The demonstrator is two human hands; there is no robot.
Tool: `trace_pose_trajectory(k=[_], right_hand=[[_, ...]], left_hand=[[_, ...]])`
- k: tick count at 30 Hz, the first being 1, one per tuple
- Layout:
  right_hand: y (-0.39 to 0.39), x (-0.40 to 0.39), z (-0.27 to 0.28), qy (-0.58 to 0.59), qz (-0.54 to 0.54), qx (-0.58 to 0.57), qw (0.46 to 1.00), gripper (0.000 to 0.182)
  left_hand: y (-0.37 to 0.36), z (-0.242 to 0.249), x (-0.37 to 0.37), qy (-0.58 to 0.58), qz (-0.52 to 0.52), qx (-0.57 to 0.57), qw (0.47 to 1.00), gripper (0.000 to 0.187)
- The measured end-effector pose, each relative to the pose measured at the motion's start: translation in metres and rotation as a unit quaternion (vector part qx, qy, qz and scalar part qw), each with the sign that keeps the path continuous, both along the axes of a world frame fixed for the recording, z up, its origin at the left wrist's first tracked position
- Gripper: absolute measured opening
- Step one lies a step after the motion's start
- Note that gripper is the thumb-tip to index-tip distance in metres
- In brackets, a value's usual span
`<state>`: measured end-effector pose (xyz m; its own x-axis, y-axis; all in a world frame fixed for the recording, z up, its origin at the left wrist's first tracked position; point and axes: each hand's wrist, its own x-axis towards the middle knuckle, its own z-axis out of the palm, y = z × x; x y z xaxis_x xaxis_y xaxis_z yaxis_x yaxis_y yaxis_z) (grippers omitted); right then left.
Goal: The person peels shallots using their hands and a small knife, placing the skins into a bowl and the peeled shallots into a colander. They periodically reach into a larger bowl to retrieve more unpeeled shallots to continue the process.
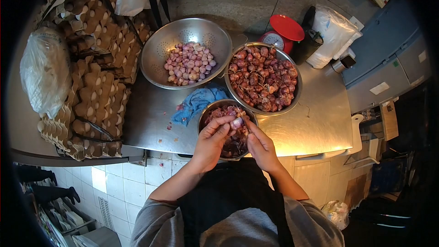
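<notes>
Over a small metal bowl (234,152) of loose skins, my left hand (215,139) pinches a pale purple shallot (237,123) between its fingers. My right hand (261,144) is closed at the shallot's right side, its fingertips near a bit of skin; whether it grips the skin is too small to tell. Behind and to the left stands a steel colander (153,59) holding peeled shallots (190,64). A larger bowl (298,98) full of unpeeled red shallots (263,77) stands behind and to the right. Beside the small bowl lies a crumpled blue cloth (199,103).
Stacked egg trays (98,105) and a plastic bag (45,71) line the left. A red scale (287,27), a dark container (308,45) and a white bag (331,34) stand at the back right of the steel table (151,130). Skin scraps lie near the cloth.
</notes>
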<state>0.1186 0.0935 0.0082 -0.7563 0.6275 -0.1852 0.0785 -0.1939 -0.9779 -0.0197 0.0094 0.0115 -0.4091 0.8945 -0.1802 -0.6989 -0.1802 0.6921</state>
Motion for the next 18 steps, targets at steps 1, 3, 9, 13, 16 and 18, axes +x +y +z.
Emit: trace_pose_trajectory(k=[1,3,9,13,16,18], right_hand=[[0.0,0.0,-0.001,0.009,0.012,0.057,0.998,0.039],[0.0,-0.002,0.003,0.017,0.035,0.166,0.985,0.039],[0.0,0.001,-0.009,0.012,0.012,0.063,0.998,0.039],[0.007,0.002,-0.009,0.017,-0.009,0.032,0.999,0.041],[0.002,0.004,-0.001,0.019,0.017,0.092,0.995,0.043],[-0.003,0.004,0.006,0.02,0.042,0.195,0.98,0.045]], left_hand=[[0.0,0.0,0.002,0.008,0.009,-0.001,1.0,0.021],[0.0,-0.005,0.004,0.037,0.03,0.004,0.999,0.022],[0.001,-0.018,0.001,0.04,0.019,0.009,0.999,0.021],[-0.001,-0.004,0.002,-0.019,-0.004,0.028,0.999,0.022],[0.0,0.001,0.004,-0.045,0.006,0.018,0.999,0.021],[0.0,-0.001,0.005,-0.052,0.008,0.024,0.998,0.021]])
